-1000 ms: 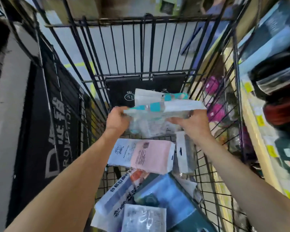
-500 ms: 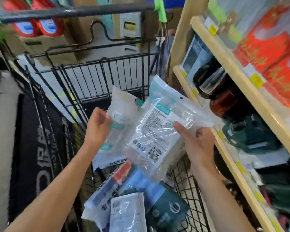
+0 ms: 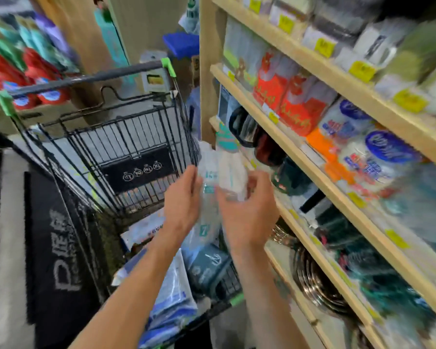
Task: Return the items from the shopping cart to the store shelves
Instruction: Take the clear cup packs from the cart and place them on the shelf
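Note:
My left hand [image 3: 183, 200] and my right hand [image 3: 247, 210] hold clear plastic packets with teal print [image 3: 220, 170] between them, above the right side of the black wire shopping cart [image 3: 126, 137]. The left hand's fingers lie along one long packet that hangs down toward the cart. The right hand's fingers curl round a whiter packet. Several more bagged items [image 3: 171, 293] lie in the cart's bottom. The wooden store shelves [image 3: 310, 157] stand just to the right of my hands.
The shelves hold red-and-orange packs [image 3: 290, 96], blue-and-white packs [image 3: 378, 152], dark mugs [image 3: 259, 142] and metal bowls [image 3: 320, 280], with yellow price tags on the edges. Black-and-white mats [image 3: 48, 235] hang left of the cart. Red bottles [image 3: 35, 81] stand behind it.
My hands lifted the packets out of the cart and carried them up and right toward the shelves. My view swung from the cart's inside to the shelf side.

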